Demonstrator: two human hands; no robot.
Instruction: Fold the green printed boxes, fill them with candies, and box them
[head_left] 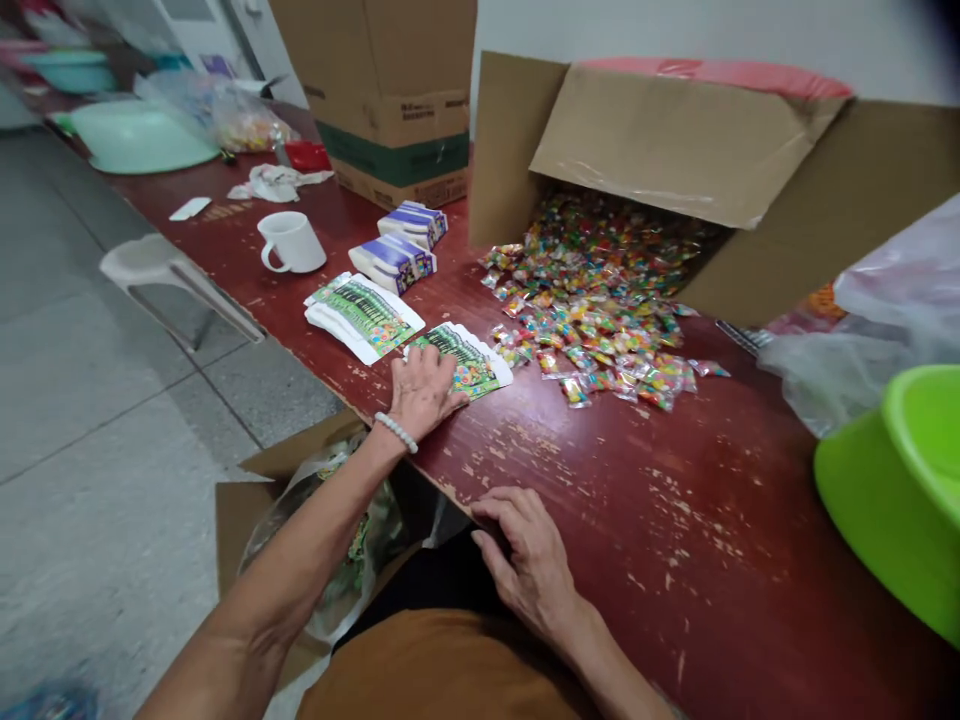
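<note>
My left hand (425, 388), with a beaded bracelet at the wrist, lies with fingers spread on a fanned stack of green printed packets (480, 365). Just beyond it is another stack of the same flat packets (367, 315). My right hand (529, 545) rests at the table's front edge, its fingers loosely curled and apart, with nothing seen in it. Small clear-wrapped colourful candies (600, 345) spill across the table from a cardboard box (660, 135) lying on its side.
Purple-and-white folded cartons (394, 262) and a white mug (292, 243) stand farther left. A tall cardboard box (397, 110) is behind them. A bright green basin (885, 490) sits at right. Below the edge is an open box (232, 525) with a plastic liner; a stool (161, 265) stands left.
</note>
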